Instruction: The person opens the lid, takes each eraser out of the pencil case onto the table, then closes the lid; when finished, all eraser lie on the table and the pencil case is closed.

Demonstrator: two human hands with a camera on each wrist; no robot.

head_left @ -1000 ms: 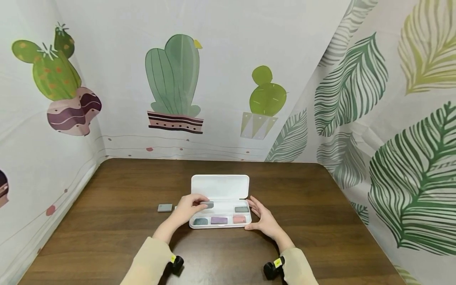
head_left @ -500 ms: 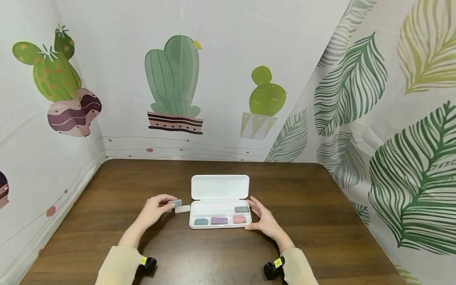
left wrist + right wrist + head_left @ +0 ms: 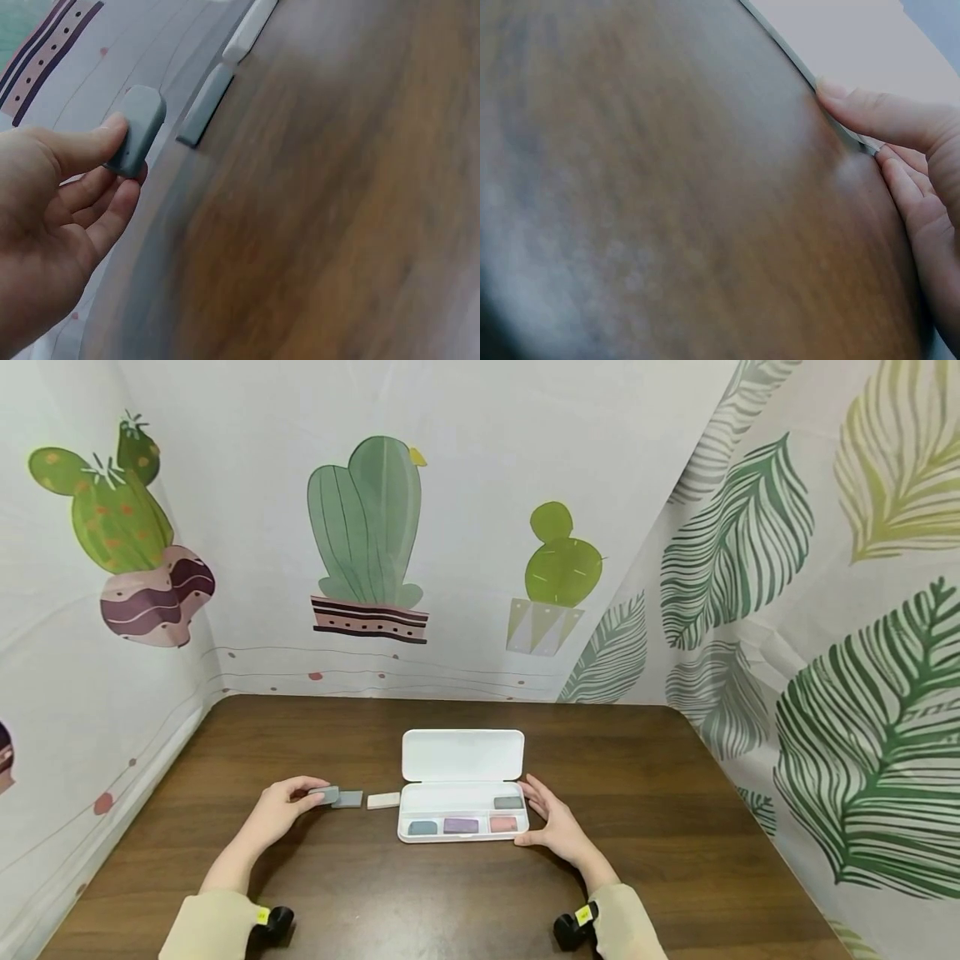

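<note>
My left hand point(image 3: 276, 810) pinches a small grey block with rounded corners point(image 3: 139, 129) between thumb and fingers, at the left end of a row of blocks. Just right of it lie a second grey block point(image 3: 349, 799) and a white one point(image 3: 383, 801), the latter close against a white hinged case point(image 3: 450, 795). My right hand point(image 3: 557, 825) grips the case's right end, thumb at the front corner and fingers along the side. Inside, a blue-grey block point(image 3: 423, 828), a purple block point(image 3: 461, 826) and a pink block point(image 3: 503, 824) fill the front row; a dark grey-green block point(image 3: 508, 802) sits back right.
The case's lid point(image 3: 462, 755) stands raised at the back. Everything rests on a brown wooden table point(image 3: 600, 752). Behind and beside it hangs a white cloth point(image 3: 472, 527) printed with cacti and leaves. Each wrist wears a black camera.
My left hand has lifted the grey block out of the case's back row and carried it left, past the white block and the other grey one. My right hand stays at the case.
</note>
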